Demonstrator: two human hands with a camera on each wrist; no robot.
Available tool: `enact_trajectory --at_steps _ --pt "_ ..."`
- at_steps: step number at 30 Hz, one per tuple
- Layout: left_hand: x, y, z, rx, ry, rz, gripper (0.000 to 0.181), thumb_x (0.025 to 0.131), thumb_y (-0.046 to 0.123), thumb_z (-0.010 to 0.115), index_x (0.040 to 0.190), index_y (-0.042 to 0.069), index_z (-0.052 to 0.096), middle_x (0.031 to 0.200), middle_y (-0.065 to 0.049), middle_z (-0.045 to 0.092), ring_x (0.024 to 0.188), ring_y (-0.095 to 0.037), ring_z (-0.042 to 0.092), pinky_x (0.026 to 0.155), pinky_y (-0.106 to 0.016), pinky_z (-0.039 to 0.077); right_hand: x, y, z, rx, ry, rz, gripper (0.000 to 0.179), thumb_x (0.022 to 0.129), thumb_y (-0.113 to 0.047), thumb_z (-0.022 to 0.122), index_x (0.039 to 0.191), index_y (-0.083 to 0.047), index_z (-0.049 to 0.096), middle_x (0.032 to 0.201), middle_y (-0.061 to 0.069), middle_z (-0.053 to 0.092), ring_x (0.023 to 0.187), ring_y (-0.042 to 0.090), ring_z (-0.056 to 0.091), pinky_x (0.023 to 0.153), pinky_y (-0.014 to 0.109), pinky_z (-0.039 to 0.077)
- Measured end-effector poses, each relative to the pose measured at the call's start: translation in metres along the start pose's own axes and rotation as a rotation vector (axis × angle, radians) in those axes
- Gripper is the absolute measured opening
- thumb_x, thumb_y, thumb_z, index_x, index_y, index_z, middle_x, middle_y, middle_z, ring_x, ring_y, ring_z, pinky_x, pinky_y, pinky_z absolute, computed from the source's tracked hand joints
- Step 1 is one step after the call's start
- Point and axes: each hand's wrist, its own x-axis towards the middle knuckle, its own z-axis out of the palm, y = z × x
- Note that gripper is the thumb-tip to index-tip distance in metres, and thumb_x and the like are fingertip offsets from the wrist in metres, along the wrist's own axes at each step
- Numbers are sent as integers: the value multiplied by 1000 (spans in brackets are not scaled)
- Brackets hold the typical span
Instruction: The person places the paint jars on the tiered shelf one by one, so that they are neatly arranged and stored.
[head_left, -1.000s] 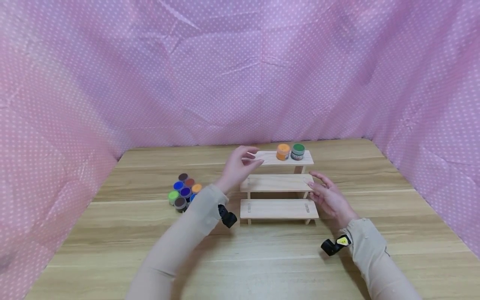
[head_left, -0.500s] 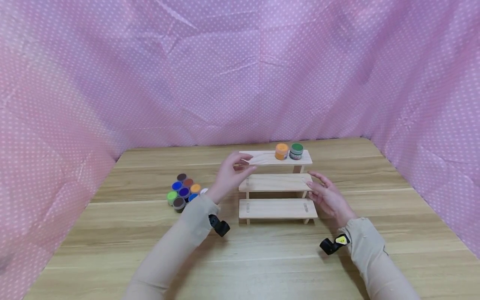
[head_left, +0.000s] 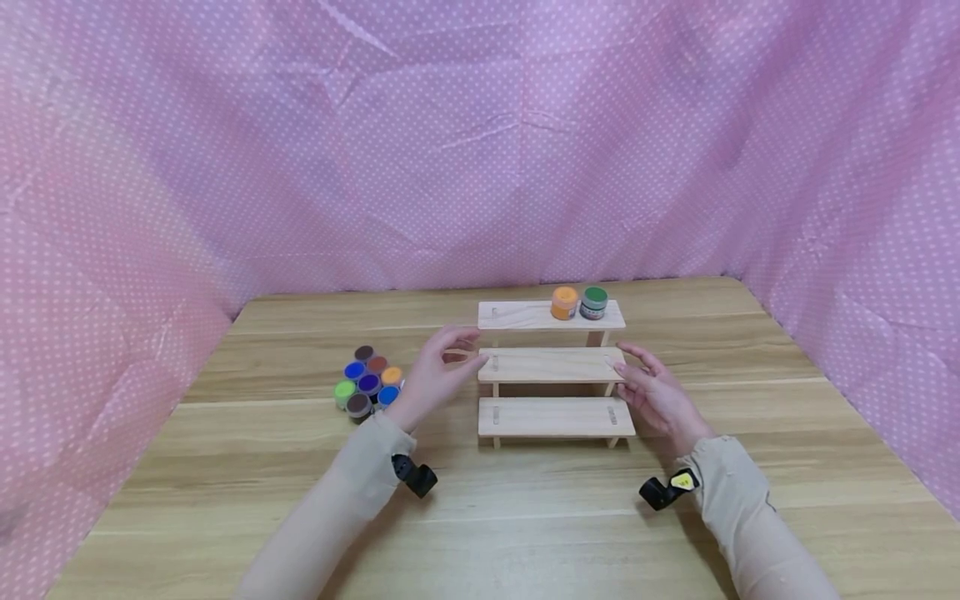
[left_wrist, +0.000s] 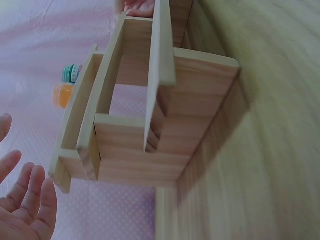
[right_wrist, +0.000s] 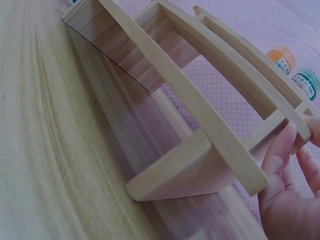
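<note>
A three-step wooden display rack [head_left: 555, 417] stands on the table. On its top step are an orange paint jar [head_left: 565, 303] and a green paint jar [head_left: 594, 303], side by side toward the right. My left hand [head_left: 435, 371] hovers beside the rack's left end with fingers spread, holding nothing; in the left wrist view its loose fingers [left_wrist: 37, 197] are apart from the boards. With thumb and fingers, my right hand [right_wrist: 292, 185] grips the right end of the middle step [right_wrist: 225, 60].
Left of the rack, several paint jars [head_left: 369, 384] with blue, brown, green and orange lids stand in a tight cluster, partly behind my left hand. A pink dotted cloth [head_left: 480, 167] hangs around the wooden table [head_left: 525, 533].
My left hand has drawn back from the top step, moving left and toward me, uncovering that step's left end. The right hand stays at the middle step, and the jars stand unmoved.
</note>
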Motion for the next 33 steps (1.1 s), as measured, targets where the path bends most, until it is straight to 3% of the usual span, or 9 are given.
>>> enact_trajectory --at_steps 8,18,25,33 --pt "-17 -11 -14 22 15 -28 35 85 20 67 118 10 59 118 -9 57 108 -27 56 95 -46 48 -1 2 -1 5 -5 2 30 94 -5 50 121 -19 45 87 -7 65 69 1 59 65 14 51" --pt "-35 -20 -35 140 61 -69 37 85 21 68 119 12 59 121 -7 57 108 -24 57 94 -45 49 0 1 0 7 -6 3 28 93 -6 53 116 -23 49 88 -6 65 70 1 59 65 14 50" --pt "-44 -25 -53 149 98 -81 39 85 24 68 121 11 58 120 -10 57 108 -27 56 92 -45 49 1 1 -1 22 -30 -28 28 95 -4 48 118 -21 47 88 -6 65 71 1 60 66 14 50" --pt "-52 -39 -65 148 96 -68 40 86 19 66 124 11 56 120 -10 55 109 -28 55 94 -47 48 0 2 0 38 -33 -30 29 95 -4 48 120 -17 45 87 -6 66 71 1 61 65 14 51"
